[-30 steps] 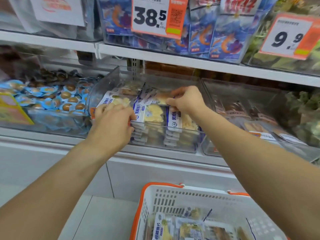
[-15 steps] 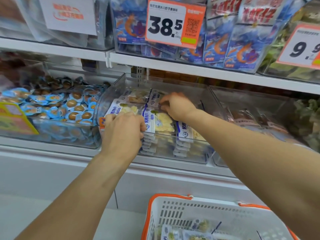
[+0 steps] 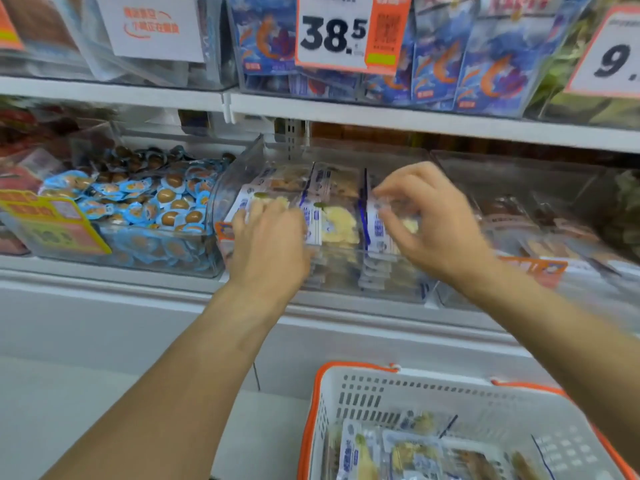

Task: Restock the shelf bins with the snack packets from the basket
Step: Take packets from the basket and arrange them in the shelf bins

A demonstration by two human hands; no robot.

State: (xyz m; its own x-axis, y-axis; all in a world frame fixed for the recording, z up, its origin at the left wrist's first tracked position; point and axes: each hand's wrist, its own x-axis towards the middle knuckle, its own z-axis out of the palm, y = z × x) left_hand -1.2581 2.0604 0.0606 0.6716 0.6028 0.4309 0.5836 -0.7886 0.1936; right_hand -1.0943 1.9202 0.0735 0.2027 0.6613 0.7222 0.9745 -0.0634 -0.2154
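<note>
A clear shelf bin (image 3: 242,174) at mid-height holds stacks of white-and-blue snack packets (image 3: 337,223) with yellow contents. My left hand (image 3: 270,244) lies at the bin's front over the left stack, its fingers curled down on those packets. Over the right stack my right hand (image 3: 433,220) hovers with fingers bent and apart, fingertips just at the top packet; the hand is blurred. A white basket with an orange rim (image 3: 346,367) sits low at the right and contains more of the same packets (image 3: 412,452).
Left of the bin stands a clear bin of blue egg packets (image 3: 166,202); to its right is another clear bin (image 3: 554,216) with brownish packets. The upper shelf carries blue shrimp bags and a 38.5 price tag (image 3: 343,32). Pale floor lies below left.
My right hand has come forward and rightward from the back of the bin to the right stack. The left hand stays on the left stack. The view shifted slightly.
</note>
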